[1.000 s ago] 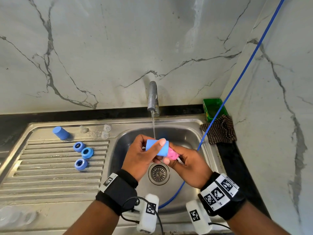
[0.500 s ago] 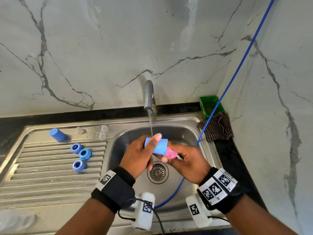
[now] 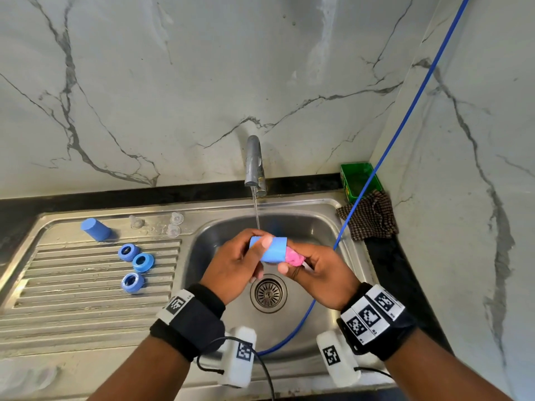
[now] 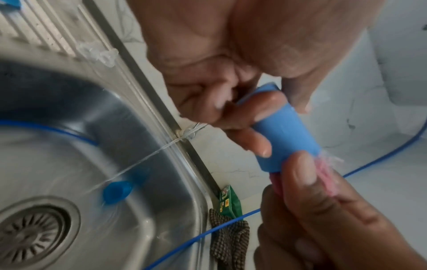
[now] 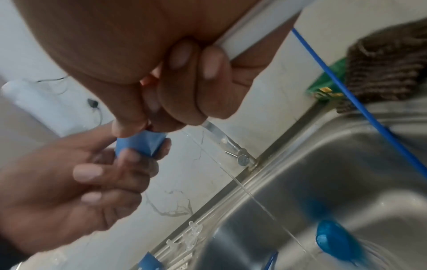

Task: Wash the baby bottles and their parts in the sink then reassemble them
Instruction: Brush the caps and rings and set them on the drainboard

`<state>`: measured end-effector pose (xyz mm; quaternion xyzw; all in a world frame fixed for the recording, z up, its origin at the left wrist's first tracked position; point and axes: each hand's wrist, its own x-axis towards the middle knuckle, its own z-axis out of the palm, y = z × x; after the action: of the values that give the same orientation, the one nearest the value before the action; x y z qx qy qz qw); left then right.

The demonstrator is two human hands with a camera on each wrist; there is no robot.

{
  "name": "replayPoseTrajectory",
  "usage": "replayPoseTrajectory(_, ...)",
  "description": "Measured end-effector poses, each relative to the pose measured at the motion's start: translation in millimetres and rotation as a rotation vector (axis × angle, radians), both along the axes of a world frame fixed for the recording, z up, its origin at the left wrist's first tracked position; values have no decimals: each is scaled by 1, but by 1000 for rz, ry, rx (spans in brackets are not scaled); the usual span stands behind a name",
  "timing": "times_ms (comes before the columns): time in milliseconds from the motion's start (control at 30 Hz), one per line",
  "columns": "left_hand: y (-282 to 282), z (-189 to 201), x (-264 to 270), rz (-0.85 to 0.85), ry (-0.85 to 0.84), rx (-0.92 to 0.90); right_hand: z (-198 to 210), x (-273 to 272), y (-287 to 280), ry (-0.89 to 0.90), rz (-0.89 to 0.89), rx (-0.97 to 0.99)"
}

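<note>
Both hands over the sink basin (image 3: 315, 227), above the drain (image 3: 268, 293). Left hand (image 3: 234, 263) grips a blue bottle cap (image 3: 273, 249) sideways, fingers (image 4: 258, 144) curled round it, thumb on top. Right hand (image 3: 321, 274) pinches a pink sponge (image 3: 293, 258) stuffed into the cap's open end, fingers curled tight round it. Thin water stream (image 3: 256, 211) falls from the tap (image 3: 254, 166) just behind the cap. Another blue cap (image 4: 116, 191) lies in the basin bottom, blurred. On the drainboard (image 3: 86, 290) to the left: three blue collar rings (image 3: 141, 262) close together, farther back a blue cap (image 3: 95, 229) on its side, and clear nipples (image 3: 173, 224) near the basin edge. Blue hose (image 3: 405, 117) runs from the upper right into the basin. Back right corner: checked cloth (image 3: 370, 219) and green box (image 3: 359, 180) on the worktop.
</note>
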<state>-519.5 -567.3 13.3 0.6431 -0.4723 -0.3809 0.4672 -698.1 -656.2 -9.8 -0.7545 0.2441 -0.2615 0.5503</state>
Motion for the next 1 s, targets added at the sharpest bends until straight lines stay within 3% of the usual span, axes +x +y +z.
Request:
replayPoseTrajectory(133,-5,7,1,36,36,141,-7,2,1,2,3,-55)
replayPoseTrajectory(333,1,-9,16,-109,-113,-95,-21,-1,-9,-9,100,196)
replayPoseTrajectory(433,6,-14,11,-198,-120,-94,-21,-6,-7,-23,118,241)
replayPoseTrajectory(667,2,-5,0,38,138,123,-14,-1,-4,25,43,-5)
replayPoseTrajectory(767,1,-7,-2,90,131,233,-19,2,-1,48,63,-39)
replayPoseTrajectory(867,5,-19,3,47,93,80,-21,1,-2,47,94,130)
replayPoseTrajectory(1000,10,-29,12,-138,-97,-100,-27,-4,-10,38,150,242)
